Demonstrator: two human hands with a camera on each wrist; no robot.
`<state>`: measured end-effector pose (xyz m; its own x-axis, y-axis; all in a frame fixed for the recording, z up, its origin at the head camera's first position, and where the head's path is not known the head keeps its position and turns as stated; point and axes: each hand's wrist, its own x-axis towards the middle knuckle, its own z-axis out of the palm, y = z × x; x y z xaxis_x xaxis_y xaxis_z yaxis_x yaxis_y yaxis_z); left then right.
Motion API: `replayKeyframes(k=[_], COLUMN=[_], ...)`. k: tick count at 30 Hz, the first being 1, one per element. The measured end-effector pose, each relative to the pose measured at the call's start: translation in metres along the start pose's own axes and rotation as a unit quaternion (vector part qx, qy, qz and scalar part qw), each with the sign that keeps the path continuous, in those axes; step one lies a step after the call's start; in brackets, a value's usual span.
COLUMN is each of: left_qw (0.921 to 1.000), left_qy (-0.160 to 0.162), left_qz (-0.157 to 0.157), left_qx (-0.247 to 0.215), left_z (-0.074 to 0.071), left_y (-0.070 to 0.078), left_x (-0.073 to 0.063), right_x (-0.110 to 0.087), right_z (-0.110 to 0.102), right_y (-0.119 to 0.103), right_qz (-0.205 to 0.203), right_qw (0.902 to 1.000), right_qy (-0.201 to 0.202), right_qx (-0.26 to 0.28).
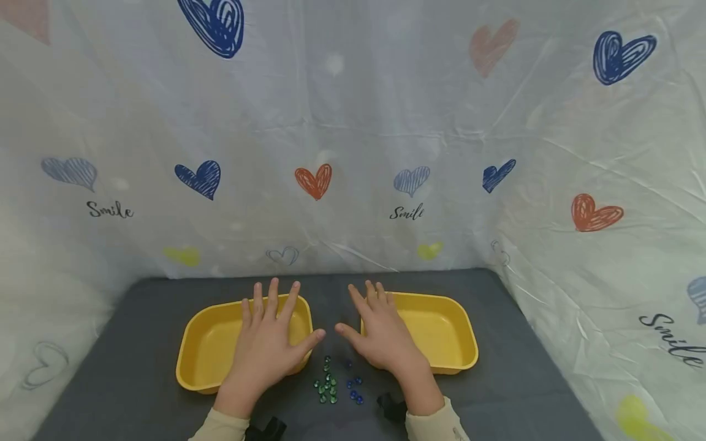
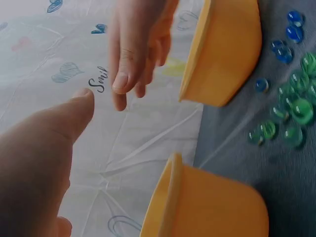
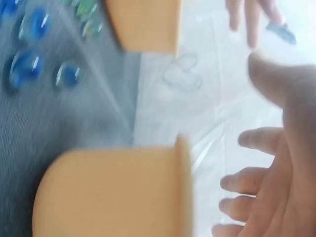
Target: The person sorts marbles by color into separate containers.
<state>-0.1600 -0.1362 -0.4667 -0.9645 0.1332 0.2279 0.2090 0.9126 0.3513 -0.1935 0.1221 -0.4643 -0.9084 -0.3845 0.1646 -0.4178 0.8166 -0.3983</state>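
Note:
My left hand (image 1: 267,346) hovers with spread fingers over the right part of the left yellow tub (image 1: 206,349), holding nothing. My right hand (image 1: 386,337), fingers straight and thumb out toward the left, is above the left side of the right yellow tub (image 1: 441,331); it too holds nothing. On the dark cloth between the wrists lies a cluster of green glass marbles (image 1: 326,386), with several blue marbles (image 1: 355,392) just right of them. The left wrist view shows the green marbles (image 2: 300,109) and blue marbles (image 2: 295,33) beyond the tubs' outer walls.
A dark grey cloth (image 1: 513,392) covers the table. Behind it and along both sides hangs a white curtain (image 1: 353,92) printed with hearts and the word Smile. Black straps (image 1: 391,407) sit at the wrists, beside cream sleeves (image 1: 438,424).

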Motion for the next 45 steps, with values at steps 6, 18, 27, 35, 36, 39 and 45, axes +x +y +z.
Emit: replayKeyframes(k=[6,18,27,35,36,39,45], left_qw=[0.9997,0.9943,0.966,0.9307,0.9308,0.9329,0.935], left_qy=[0.019,0.075,-0.039,0.002,0.013,0.031,0.043], left_qz=[-0.013,-0.074,-0.224,-0.327,-0.324,-0.309,-0.298], left_qx=[-0.012,-0.017,-0.122,-0.163,-0.169,-0.182,-0.187], left_z=[-0.007,-0.016,-0.02,-0.004,-0.001,0.006,0.015], left_y=[-0.02,-0.103,-0.137,-0.128,-0.128,-0.128,-0.131], left_x=[-0.014,-0.082,-0.097,-0.105,-0.107,-0.108,-0.109], right_x=[-0.009,-0.032,-0.033,-0.034,-0.033,-0.032,-0.031], right_z=[0.011,0.062,0.081,0.081,0.081,0.082,0.085], right_y=[-0.022,-0.039,-0.025,-0.021,-0.021,-0.022,-0.02], right_qz=[-0.027,0.018,0.026,0.013,0.011,0.011,0.012], right_qw=[0.991,0.9328,0.9625,0.9809,0.9823,0.9859,0.9899], right_qy=[0.006,-0.056,-0.015,-0.014,-0.015,-0.014,-0.015], right_qx=[0.131,0.356,0.27,0.194,0.186,0.166,0.141])
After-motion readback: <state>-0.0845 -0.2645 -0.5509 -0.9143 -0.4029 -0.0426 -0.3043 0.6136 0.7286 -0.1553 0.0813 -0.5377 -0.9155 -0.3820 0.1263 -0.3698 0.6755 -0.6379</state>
